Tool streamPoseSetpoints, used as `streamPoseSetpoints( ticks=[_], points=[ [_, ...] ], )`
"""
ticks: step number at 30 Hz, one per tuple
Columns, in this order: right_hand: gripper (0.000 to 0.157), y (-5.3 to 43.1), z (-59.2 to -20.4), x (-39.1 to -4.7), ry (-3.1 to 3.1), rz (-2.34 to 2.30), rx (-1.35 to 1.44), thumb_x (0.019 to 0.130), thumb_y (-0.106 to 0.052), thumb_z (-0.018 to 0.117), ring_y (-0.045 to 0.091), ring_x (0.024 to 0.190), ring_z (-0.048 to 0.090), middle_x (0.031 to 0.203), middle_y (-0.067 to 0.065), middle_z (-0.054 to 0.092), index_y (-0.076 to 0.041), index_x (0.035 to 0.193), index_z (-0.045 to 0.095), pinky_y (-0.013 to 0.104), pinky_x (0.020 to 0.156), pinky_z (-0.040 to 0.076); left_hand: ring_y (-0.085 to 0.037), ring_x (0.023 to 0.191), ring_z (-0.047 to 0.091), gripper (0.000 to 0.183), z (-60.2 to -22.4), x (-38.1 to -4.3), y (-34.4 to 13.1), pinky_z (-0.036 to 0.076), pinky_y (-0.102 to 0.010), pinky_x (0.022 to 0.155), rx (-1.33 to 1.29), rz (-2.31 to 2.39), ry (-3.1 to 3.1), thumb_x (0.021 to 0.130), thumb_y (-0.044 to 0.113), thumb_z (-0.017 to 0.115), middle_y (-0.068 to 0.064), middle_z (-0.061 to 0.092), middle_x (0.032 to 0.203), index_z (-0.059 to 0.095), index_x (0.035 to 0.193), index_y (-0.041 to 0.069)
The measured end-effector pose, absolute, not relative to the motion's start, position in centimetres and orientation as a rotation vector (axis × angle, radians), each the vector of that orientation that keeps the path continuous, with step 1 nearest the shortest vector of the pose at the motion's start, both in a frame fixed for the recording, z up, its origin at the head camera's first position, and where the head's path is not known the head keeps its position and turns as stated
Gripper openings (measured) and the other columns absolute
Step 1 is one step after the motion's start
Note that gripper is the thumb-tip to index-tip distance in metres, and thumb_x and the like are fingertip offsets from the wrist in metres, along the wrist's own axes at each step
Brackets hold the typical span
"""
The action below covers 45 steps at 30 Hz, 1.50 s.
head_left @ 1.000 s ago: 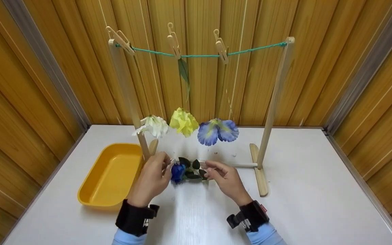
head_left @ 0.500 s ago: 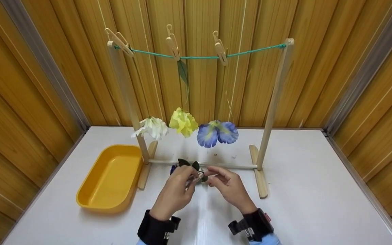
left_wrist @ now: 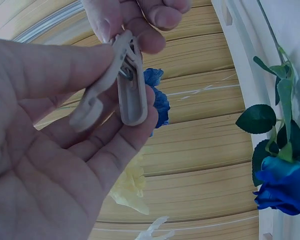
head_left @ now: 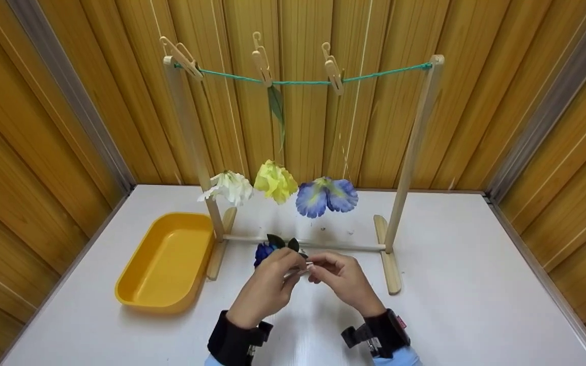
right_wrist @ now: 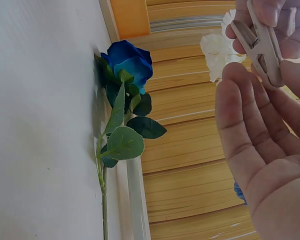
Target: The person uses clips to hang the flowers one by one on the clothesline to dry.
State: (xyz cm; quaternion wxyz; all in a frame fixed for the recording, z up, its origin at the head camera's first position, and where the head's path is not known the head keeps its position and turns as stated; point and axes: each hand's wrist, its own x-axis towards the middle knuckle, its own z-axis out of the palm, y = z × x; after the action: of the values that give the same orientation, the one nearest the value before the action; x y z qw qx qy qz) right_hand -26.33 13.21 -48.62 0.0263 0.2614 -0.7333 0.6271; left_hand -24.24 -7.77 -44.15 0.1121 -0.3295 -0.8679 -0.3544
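Observation:
A beige clothespin is between my two hands over the table. My left hand holds it by its handle ends, thumb on one side and fingers on the other. The thumb and fingertips of my right hand pinch its opposite end, as the right wrist view shows with the clothespin slanting between the hands. Below them a blue artificial rose with dark green leaves lies on the white table, its stem pointing right. In the head view my left hand covers part of this rose.
A wooden rack carries a green cord with several clothespins. White, yellow and purple-blue flowers hang upside down from them. A yellow tray stands left of the rack.
My left hand has moved right, from beside the rose's bloom to my right hand, bringing the clothespin. My right hand has stayed near its place and now pinches the clothespin's end.

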Motion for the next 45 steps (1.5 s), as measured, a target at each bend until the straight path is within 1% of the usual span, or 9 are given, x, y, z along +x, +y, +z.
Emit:
streamPoseSetpoints(
  ticks=[5,11,17,22,28,34,37,42,45],
  points=[
    [0.021,13.3,-48.7,-26.4,-2.247,1.955,0.832,0.100,-0.010,0.067,0.014,0.081,0.073,0.100,0.023,0.073,0.006,0.113,0.072,0.029,0.075,0.062,-0.017,0.101,0.065,0.009,-44.1,-24.2,-7.9,0.058,-0.031,0.086,-0.979,-1.109,-2.537,0.097,0.003,0.070,-0.004,0.065,0.105,0.070,0.103,0.010],
    [0.018,13.5,-48.6,-26.4,-2.196,2.016,0.819,0.099,-0.009,0.068,0.012,0.078,0.071,0.097,0.022,0.073,0.005,0.108,0.073,0.027,0.073,0.060,-0.019,0.108,0.067,0.016,-44.2,-24.4,-7.9,0.058,-0.030,0.093,-0.979,-1.183,-2.531,0.097,0.002,0.070,-0.005,0.066,0.109,0.069,0.111,0.010],
    [0.022,13.8,-48.6,-26.6,-2.153,2.073,0.816,0.099,-0.010,0.068,0.015,0.083,0.073,0.101,0.026,0.071,0.007,0.113,0.071,0.030,0.076,0.061,-0.018,0.103,0.066,0.024,-44.2,-24.5,-8.2,0.058,-0.036,0.090,-0.892,-1.096,-2.553,0.093,0.009,0.077,-0.004,0.068,0.109,0.070,0.116,0.010],
    [0.025,13.8,-48.8,-26.6,-2.114,2.141,0.857,0.100,-0.007,0.066,0.015,0.086,0.072,0.105,0.030,0.069,0.012,0.116,0.067,0.030,0.080,0.061,-0.019,0.098,0.067,0.029,-44.1,-24.5,-8.4,0.059,-0.036,0.086,-0.853,-1.105,-2.525,0.087,0.008,0.083,-0.004,0.067,0.103,0.071,0.113,0.008],
    [0.026,13.7,-48.9,-26.7,-2.134,2.136,0.858,0.100,-0.006,0.066,0.014,0.087,0.073,0.105,0.032,0.068,0.013,0.117,0.066,0.030,0.079,0.061,-0.017,0.093,0.068,0.024,-44.3,-24.6,-8.3,0.060,-0.031,0.082,-0.833,-1.128,-2.464,0.087,0.001,0.080,-0.005,0.064,0.100,0.070,0.109,0.005],
    [0.027,14.2,-48.8,-26.8,-2.176,2.062,0.725,0.097,-0.002,0.069,0.012,0.087,0.072,0.104,0.031,0.070,0.014,0.118,0.066,0.028,0.080,0.060,-0.018,0.094,0.069,0.025,-44.4,-24.7,-8.4,0.060,-0.032,0.082,-0.801,-1.142,-2.391,0.088,-0.002,0.077,-0.006,0.064,0.103,0.069,0.112,0.001],
    [0.024,14.5,-49.0,-27.0,-2.194,2.010,0.594,0.095,0.000,0.070,0.012,0.090,0.072,0.104,0.028,0.071,0.013,0.116,0.067,0.026,0.082,0.060,-0.019,0.094,0.068,0.026,-44.4,-24.6,-8.6,0.060,-0.033,0.082,-0.757,-1.116,-2.375,0.088,-0.001,0.077,-0.006,0.065,0.104,0.069,0.113,0.002],
    [0.014,14.9,-49.9,-27.6,-2.289,1.691,0.408,0.092,0.002,0.073,0.016,0.089,0.071,0.099,0.014,0.075,0.002,0.106,0.075,0.023,0.082,0.057,-0.020,0.097,0.068,0.027,-44.3,-24.5,-8.8,0.059,-0.036,0.083,-0.708,-1.077,-2.376,0.088,0.002,0.078,-0.008,0.066,0.106,0.069,0.114,0.004],
    [0.014,15.3,-50.5,-28.0,-2.355,1.471,0.356,0.089,0.005,0.073,0.021,0.085,0.070,0.093,0.009,0.076,-0.002,0.100,0.076,0.026,0.078,0.056,-0.021,0.098,0.069,0.027,-44.3,-24.6,-8.8,0.059,-0.036,0.083,-0.701,-1.057,-2.372,0.088,0.002,0.078,-0.008,0.066,0.106,0.069,0.114,0.004]
  ],
)
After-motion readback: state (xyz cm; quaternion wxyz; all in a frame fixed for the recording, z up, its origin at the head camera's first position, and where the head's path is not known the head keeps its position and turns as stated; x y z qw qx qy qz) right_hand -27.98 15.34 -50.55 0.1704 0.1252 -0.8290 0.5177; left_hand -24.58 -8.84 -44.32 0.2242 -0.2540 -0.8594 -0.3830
